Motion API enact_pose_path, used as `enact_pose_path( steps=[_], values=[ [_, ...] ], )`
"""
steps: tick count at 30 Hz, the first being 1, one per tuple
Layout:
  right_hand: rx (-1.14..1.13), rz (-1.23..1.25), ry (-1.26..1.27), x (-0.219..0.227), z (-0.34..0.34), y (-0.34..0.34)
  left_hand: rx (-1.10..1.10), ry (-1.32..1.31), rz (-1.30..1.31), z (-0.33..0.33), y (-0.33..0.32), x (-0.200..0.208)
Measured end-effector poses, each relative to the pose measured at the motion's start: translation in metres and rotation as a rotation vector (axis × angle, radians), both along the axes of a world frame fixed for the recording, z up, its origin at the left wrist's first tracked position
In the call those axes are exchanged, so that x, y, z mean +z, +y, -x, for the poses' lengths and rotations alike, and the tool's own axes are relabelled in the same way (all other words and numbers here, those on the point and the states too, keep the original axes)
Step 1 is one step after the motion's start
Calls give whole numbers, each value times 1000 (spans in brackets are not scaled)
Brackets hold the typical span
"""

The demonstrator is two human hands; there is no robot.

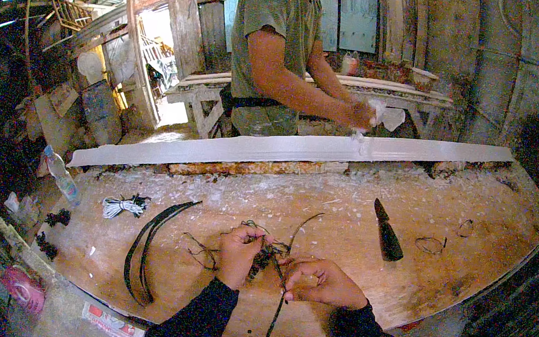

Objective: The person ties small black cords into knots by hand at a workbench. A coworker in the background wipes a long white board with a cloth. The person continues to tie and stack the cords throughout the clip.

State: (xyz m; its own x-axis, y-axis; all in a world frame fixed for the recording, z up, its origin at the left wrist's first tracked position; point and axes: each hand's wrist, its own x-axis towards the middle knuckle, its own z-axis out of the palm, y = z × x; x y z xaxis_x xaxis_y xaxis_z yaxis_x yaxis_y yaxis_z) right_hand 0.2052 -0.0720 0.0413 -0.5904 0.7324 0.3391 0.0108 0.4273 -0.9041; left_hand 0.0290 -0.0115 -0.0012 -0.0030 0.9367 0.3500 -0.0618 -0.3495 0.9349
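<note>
Over the wooden tabletop (314,245), my left hand (237,258) is closed in a pinch on a tangled bundle of thin dark strands (263,258). My right hand (327,283), just to its right, pinches a narrow dark strip (276,312), whose lower end hangs toward the near edge. The strip runs up to the bundle; whether it is tied there I cannot tell. Loose dark strands (200,250) stick out left of my left hand. Two curved black strips (147,248) lie farther left. Right of my hands lies a dark, pointed object like a knife (386,236).
A long white molding (273,147) spans the table's far edge, where a person (271,64) works with white material in hand. Left are a white cord bundle (123,206), a clear bottle (63,176) and black clumps (49,246). Wire loops (431,245) lie right.
</note>
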Motion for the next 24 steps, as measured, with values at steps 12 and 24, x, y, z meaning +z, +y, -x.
enact_pose_path(
  steps=[12, 24],
  values=[
    [-72, 80, -30, -7, 3, -3, -18, 139, 4, -3, 0, -5],
    [-1037, -242, 187, -14, -5, 13, -820, 372, -186, -9, -19, 4]
  ],
)
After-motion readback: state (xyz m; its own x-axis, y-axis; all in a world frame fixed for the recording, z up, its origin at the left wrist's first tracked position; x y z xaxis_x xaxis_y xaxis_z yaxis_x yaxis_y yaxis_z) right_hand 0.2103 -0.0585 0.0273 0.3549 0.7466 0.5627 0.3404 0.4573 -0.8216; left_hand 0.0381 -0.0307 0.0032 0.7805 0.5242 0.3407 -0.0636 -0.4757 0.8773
